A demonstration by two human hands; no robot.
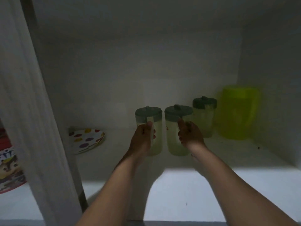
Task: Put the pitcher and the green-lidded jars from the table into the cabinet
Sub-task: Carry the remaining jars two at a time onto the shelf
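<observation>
Reaching, head view: you are stretching both arms deep into the cabinet [162,62], each hand on a green-lidded jar.
Left hand [141,139]: your fingers are wrapping the handle of the left jar [149,128], clamped on it.
Right hand [189,136]: your fingers are closing around the side of the middle jar [175,132], gripping it.
Jars: both are standing upright, long axis vertical, just beside each other on the shelf [228,154]; whether the bases are touching down, you cannot tell.
Already stored: a third jar [203,116] and the pitcher [236,113] are sitting further back to your right.
Key relation: each jar is lying straight ahead of its hand, so letting go means opening your fingers and drawing back toward yourself.
Nearby: a spotted plate [87,139] is lying well left.
</observation>
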